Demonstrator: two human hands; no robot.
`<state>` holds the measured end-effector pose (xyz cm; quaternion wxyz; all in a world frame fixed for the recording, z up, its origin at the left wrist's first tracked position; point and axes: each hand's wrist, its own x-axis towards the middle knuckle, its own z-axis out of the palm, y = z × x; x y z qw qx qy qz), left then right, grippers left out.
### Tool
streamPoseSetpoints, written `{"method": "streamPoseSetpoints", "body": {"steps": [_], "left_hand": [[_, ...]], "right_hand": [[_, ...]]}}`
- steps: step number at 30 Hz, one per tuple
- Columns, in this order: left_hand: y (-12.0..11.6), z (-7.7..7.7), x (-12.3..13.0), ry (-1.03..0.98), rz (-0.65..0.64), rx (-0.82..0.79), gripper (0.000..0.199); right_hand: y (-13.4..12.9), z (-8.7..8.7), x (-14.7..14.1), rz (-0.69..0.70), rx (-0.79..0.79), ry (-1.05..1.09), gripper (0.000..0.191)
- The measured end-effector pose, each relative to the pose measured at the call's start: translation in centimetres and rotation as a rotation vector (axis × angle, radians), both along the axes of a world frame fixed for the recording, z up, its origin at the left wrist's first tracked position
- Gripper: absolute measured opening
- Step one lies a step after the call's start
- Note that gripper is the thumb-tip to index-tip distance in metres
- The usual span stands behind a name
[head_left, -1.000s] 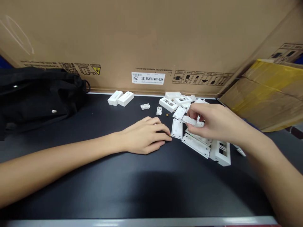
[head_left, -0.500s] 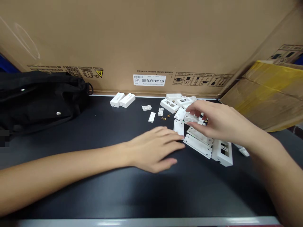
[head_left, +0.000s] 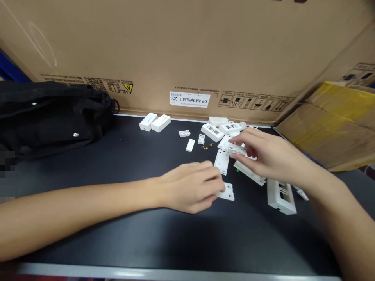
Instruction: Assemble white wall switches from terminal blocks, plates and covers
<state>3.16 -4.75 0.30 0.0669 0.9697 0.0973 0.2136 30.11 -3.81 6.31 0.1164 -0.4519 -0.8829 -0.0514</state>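
Observation:
My left hand (head_left: 195, 188) is closed on one end of a flat white plastic plate with small holes (head_left: 227, 192), just above the dark tabletop. Between the thumb and fingers of my right hand (head_left: 258, 150) is a small white plastic piece with holes (head_left: 236, 149). Beyond my left fingertips lies another flat white plate (head_left: 222, 162). A longer white plate (head_left: 250, 171) rests below my right fingers, partly hidden by them. To its right, a white housing with a slotted opening (head_left: 281, 196) stands on the table.
Two white rectangular cases (head_left: 161, 123) lie at the back, by a large cardboard box (head_left: 146, 50). Small white pieces (head_left: 190, 145) and tiny brass-coloured parts (head_left: 204, 147) are scattered mid-table. More slotted housings (head_left: 212, 132) are piled behind. A black bag (head_left: 52, 121) occupies the left, a taped carton (head_left: 325, 125) the right.
My left hand has closed on a white plate and drawn it leftward from beside the longer plate and the housing. My right hand still holds the small white piece, at nearly the same place.

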Motion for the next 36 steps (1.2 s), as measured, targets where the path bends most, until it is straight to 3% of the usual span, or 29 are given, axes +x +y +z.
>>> {"method": "streamPoseSetpoints", "body": {"steps": [8, 12, 16, 23, 27, 36], "left_hand": [[1.9, 0.0, -3.6, 0.046, 0.136, -0.31, 0.028], [2.3, 0.2, -4.7, 0.008, 0.155, -0.418, 0.031], [2.6, 0.1, -4.4, -0.002, 0.131, -0.477, 0.037], [2.9, -0.6, -4.4, -0.058, 0.089, -0.449, 0.039], [3.0, -0.5, -4.2, -0.084, 0.018, -0.405, 0.032], [3.2, -0.8, -4.2, -0.113, -0.002, -0.359, 0.028]], "right_hand": [[-1.0, -0.4, -2.5, 0.211, -0.267, 0.153, 0.017], [-1.8, -0.5, -4.1, 0.228, -0.396, 0.218, 0.014], [-2.3, -1.0, -5.3, 0.246, -0.43, 0.267, 0.013], [-2.1, -2.1, -6.0, 0.248, -0.423, 0.28, 0.012], [-2.2, -1.8, -5.9, 0.225, -0.433, 0.255, 0.013], [-2.2, -1.3, -5.5, 0.242, -0.455, 0.243, 0.014]]}}
